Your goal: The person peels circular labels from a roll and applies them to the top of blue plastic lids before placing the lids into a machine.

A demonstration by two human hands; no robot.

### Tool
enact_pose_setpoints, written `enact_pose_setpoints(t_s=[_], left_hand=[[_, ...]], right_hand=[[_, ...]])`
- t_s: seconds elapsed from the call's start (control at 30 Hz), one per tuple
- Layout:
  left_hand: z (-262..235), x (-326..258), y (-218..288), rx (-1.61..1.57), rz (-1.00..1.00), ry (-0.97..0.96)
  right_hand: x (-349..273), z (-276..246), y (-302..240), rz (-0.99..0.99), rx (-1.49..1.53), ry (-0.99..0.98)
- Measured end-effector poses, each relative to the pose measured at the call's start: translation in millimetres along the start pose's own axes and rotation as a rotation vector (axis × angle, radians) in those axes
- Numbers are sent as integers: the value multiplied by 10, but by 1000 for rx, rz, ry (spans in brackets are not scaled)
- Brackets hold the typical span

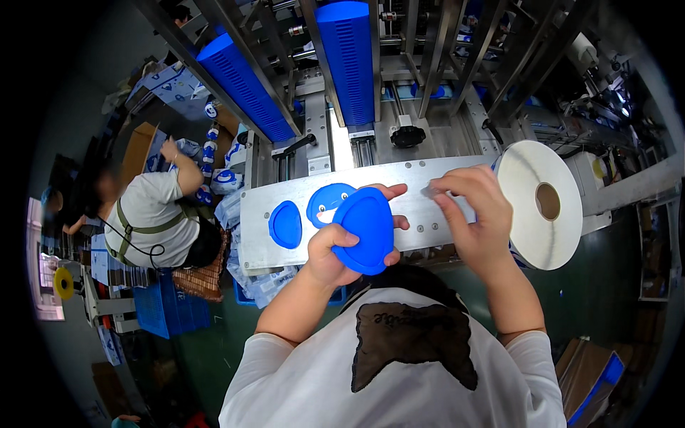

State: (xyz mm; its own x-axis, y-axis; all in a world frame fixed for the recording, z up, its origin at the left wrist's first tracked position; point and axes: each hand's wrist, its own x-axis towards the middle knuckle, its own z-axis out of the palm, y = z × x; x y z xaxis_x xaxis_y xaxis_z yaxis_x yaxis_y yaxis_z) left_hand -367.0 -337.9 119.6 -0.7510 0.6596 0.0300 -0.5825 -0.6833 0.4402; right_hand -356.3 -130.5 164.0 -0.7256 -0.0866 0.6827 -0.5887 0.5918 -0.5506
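My left hand (328, 258) grips a blue, rounded plastic shell (367, 239) with a raised rim, thumb on the face and fingers behind it. Under and just beyond it lies a blue cartoon-faced piece (330, 196) with eyes and a white mouth area, partly covered. Further left, a similar plain blue shell (285, 225) rests on the metal plate (421, 175). My right hand (479, 214) hovers over the plate's right part, thumb and forefinger pinching a small greyish, see-through piece (429, 190), too small to name surely. A gap separates it from the held shell.
A large roll of white labels (528, 210) stands at the plate's right end. Behind the plate, a machine holds tall blue stacks (347, 64) between metal posts. A black knob (407, 136) sticks up there. At left, another person (153, 214) works beside bagged goods and a blue crate (168, 308).
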Motion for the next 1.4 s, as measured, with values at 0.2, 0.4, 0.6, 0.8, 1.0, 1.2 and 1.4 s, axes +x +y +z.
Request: enact_pose_setpoints(t_s=[0.2, 0.4, 0.6, 0.8, 1.0, 1.2, 1.4], left_hand=[[12, 30, -4, 24, -28, 25], [-27, 25, -24, -4, -40, 73], [43, 231, -289, 43, -86, 147], [-39, 385, -631, 93, -47, 259], [53, 653, -1054, 282, 216, 391], [54, 727, -1493, 191, 532, 467], [-49, 387, -1808, 182, 695, 614]], right_hand=[[43, 69, -38, -112, 40, -191], [-40, 36, 7, -137, 57, -187], [-239, -613, 134, 62, 43, -79], [-631, -2332, 592, 277, -278, 81], [-990, -4002, 1670, 571, 25, 516], [-964, -5547, 2913, 555, -179, 882], [-287, -6726, 3436, 32, -1196, 1003]])
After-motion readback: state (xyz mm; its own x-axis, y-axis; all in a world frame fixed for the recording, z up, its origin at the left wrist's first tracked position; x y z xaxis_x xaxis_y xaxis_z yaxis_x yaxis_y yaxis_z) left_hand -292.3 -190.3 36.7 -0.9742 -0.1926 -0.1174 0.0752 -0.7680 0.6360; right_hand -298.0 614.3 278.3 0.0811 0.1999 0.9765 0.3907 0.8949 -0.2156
